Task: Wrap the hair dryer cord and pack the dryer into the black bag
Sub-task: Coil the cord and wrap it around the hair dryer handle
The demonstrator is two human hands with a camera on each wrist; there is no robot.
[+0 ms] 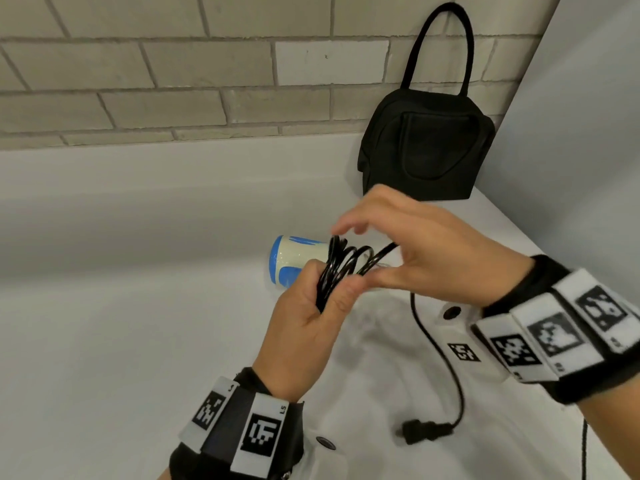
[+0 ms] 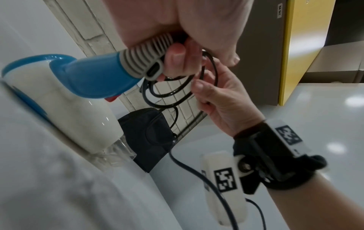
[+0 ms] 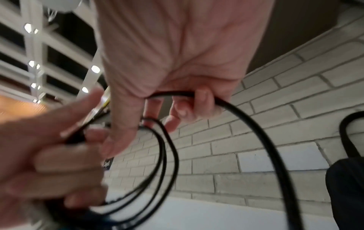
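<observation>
My left hand (image 1: 320,299) grips the ribbed grey handle (image 2: 146,58) of the white and blue hair dryer (image 1: 294,259) together with several loops of its black cord (image 1: 343,263). The dryer body (image 2: 65,99) rests on the white counter. My right hand (image 1: 408,251) pinches the cord (image 3: 197,96) just right of the loops. The loose tail of the cord (image 1: 436,344) trails down over the counter to the plug (image 1: 420,432). The black bag (image 1: 427,150) stands upright in the back right corner, behind my right hand.
A grey brick wall (image 1: 173,81) runs behind the white counter (image 1: 121,306), and a white panel (image 1: 581,133) closes off the right side. The bag's handle (image 1: 440,43) rises against the bricks.
</observation>
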